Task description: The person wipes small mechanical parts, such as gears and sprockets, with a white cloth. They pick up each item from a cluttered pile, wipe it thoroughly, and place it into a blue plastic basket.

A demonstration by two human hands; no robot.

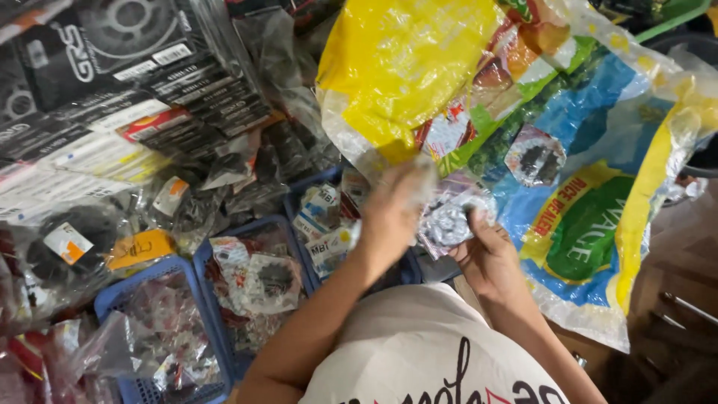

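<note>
Both hands, left hand (pixel 393 206) and right hand (pixel 486 258), are closed around a small clear plastic packet with a grey metal gear (pixel 449 224), just beside the big yellow-blue plastic sack (pixel 583 150); a firm two-handed grip seems best.

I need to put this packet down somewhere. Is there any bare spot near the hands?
Hardly. The blue baskets are full of bagged parts, the black boxes are stacked upper left, and the big printed sack covers the right. Only the brown strip right of the sack shows bare.
</note>
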